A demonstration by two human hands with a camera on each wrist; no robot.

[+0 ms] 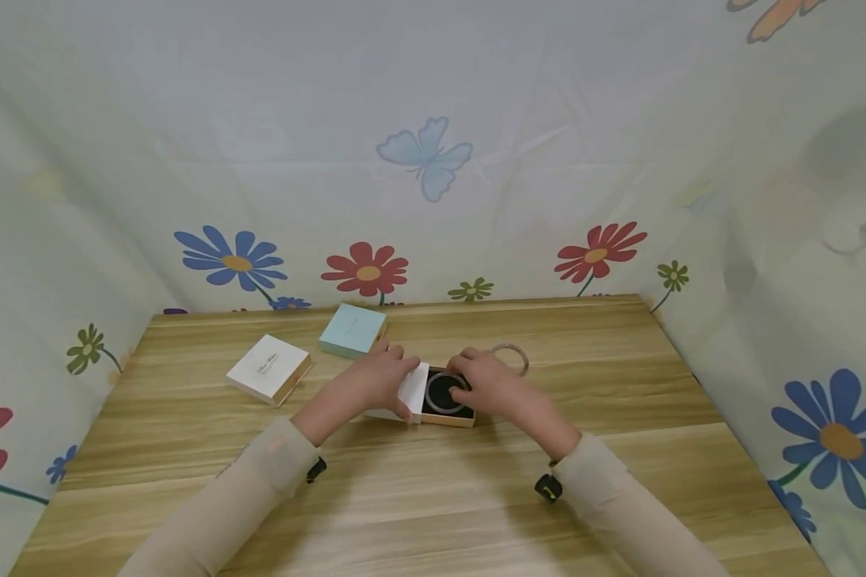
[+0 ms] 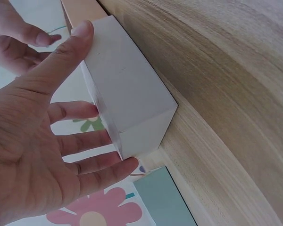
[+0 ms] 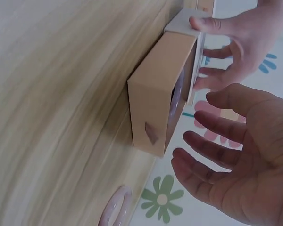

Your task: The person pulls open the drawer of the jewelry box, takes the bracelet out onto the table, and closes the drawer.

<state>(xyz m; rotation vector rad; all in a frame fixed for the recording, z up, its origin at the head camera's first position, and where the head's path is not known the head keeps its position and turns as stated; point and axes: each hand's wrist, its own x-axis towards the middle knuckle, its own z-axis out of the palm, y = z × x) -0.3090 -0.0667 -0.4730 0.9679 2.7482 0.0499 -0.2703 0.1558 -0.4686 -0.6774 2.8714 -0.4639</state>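
A white box sleeve (image 1: 414, 390) has its peach-coloured drawer (image 3: 155, 80) slid partly out to the right. Inside the drawer, a pale pinkish bangle (image 1: 428, 394) lies on black lining. My left hand (image 1: 378, 381) grips the sleeve, thumb on the near edge and fingertips along the far one, as the left wrist view shows. Over the drawer, my right hand (image 1: 491, 385) hovers with fingers loosely curved and nothing held in them. Its fingertips are close to the drawer's upper edge in the right wrist view. A second bangle (image 1: 526, 362) lies on the table behind the right hand.
To the left on the wooden table (image 1: 418, 497) are a white box (image 1: 265, 367) with printed lettering and a light blue box (image 1: 354, 327) farther back. A flower-patterned curtain (image 1: 317, 184) encloses the table's back and sides.
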